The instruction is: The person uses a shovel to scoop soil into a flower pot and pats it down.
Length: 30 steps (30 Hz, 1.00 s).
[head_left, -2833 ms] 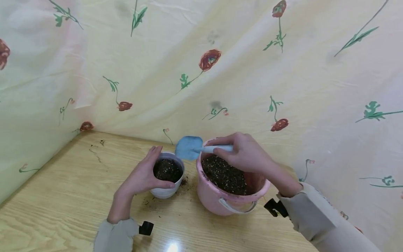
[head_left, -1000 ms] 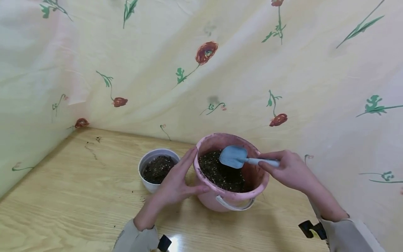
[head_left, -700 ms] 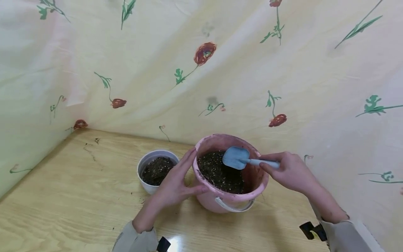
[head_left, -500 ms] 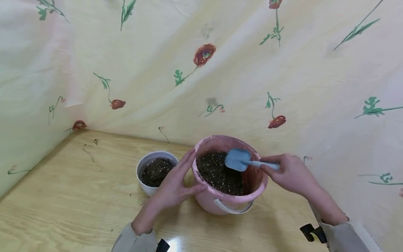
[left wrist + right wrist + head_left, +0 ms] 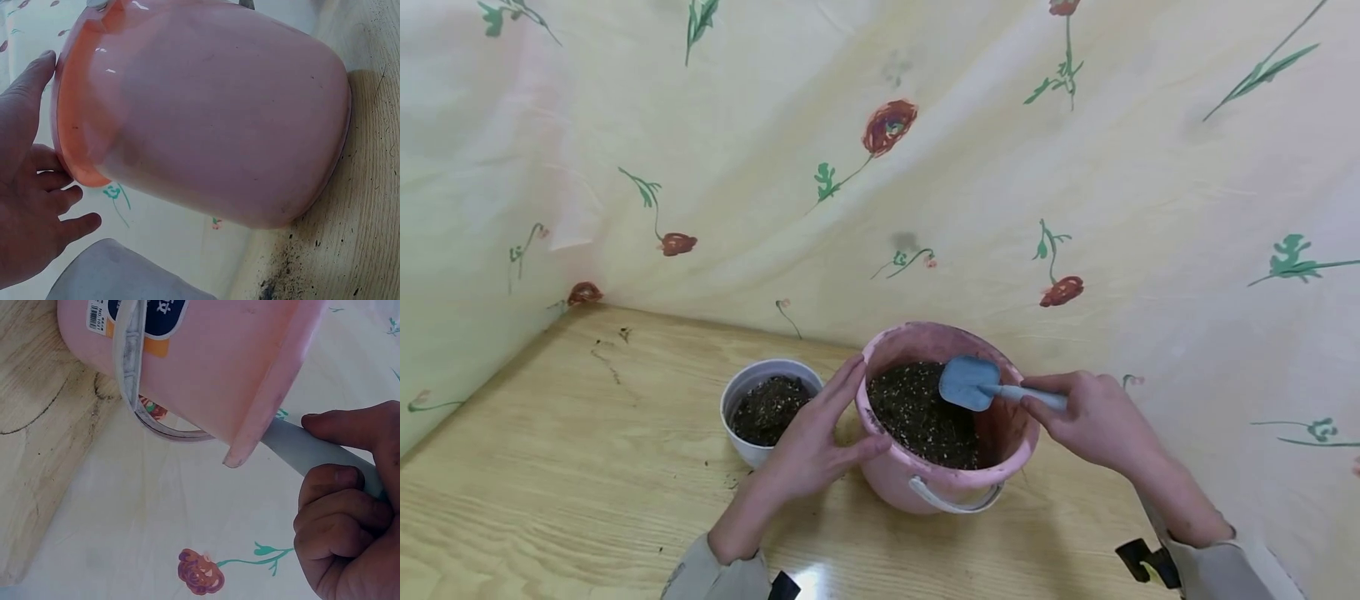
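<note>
My right hand [image 5: 1097, 421] grips the pale blue handle of a small garden trowel [image 5: 970, 383], fingers curled round it in the right wrist view. The trowel's blade is over the right part of a pink bucket [image 5: 895, 483], with no soil showing on it. Dark, white-flecked soil [image 5: 917, 417] lies inside the bucket. At the bucket's left side, my left hand [image 5: 808, 450] rests its spread fingers and thumb against the rim; the left wrist view shows the fingers [image 5: 59, 200] loosely extended there. Left of the bucket stands a white pot [image 5: 748, 450] holding soil, partly hidden by that hand.
A wooden table [image 5: 587, 467] bears scattered soil crumbs, some near the bucket's base in the left wrist view. Directly behind rises a flower-patterned cloth [image 5: 737, 167]. The bucket's white handle [image 5: 955, 504] hangs down at its front.
My left hand has moved from the white pot to the bucket's rim. The trowel has gone right, from between pot and bucket to over the bucket, shifting only slightly in the last second.
</note>
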Tool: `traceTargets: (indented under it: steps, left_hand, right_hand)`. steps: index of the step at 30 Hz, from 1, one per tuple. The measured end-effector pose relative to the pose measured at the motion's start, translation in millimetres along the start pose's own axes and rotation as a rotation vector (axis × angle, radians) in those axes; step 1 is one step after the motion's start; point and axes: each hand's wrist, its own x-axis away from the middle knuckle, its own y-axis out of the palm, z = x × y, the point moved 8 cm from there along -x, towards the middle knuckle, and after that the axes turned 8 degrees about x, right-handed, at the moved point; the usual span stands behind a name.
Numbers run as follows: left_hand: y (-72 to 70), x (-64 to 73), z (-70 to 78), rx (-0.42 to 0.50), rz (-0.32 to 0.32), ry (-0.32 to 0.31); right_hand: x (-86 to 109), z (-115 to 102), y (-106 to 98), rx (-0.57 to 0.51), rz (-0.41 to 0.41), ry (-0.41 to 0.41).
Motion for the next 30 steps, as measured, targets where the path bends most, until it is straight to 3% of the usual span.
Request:
traceTargets:
  steps: [12, 19, 26, 30]
  left_hand:
    - [-1.1, 0.1, 1.0, -0.012, 0.013, 0.014]
    - [-0.8, 0.3, 0.7, 0.015, 0.020, 0.004]
    - [-0.1, -0.5, 2.8, 0.016, 0.039, 0.020]
    - [0.1, 0.1, 1.7, 0.023, 0.043, -0.005]
  right_hand:
    - [0.8, -4.7, -3.4, 0.118, 0.049, -0.033]
    - [-1.4, -7.6, 1.7, 0.129, 0.034, -0.045]
    - [-0.4, -17.7, 13.7, 0.114, -0.048, -0.174]
    - [1.3, -25.4, 15.9, 0.114, -0.066, -0.249]
